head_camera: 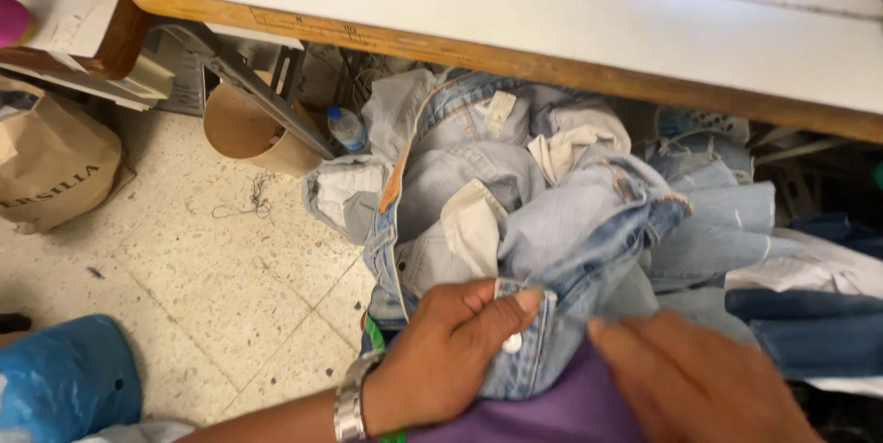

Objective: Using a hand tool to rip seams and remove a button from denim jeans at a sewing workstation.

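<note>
1. White worktable across twelve o'clock; speckled tile floor at nine.
2. Pile of light denim jeans at centre, spilling under the table edge; soft, floppy, fairly heavy, probably best gripped at the thick waistband.
3. Left hand at six, pinching the waistband beside its metal button.
4. Right hand at five, lying flat and blurred, apparently gripping nothing.

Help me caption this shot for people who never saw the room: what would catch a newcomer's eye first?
The heap of pale blue denim jeans, piled under the edge of the white wood-edged table, fills the middle. In front, the left hand, with a silver metal wristband, pinches a denim waistband by its metal button, while the right hand rests beside it on purple cloth.
</note>
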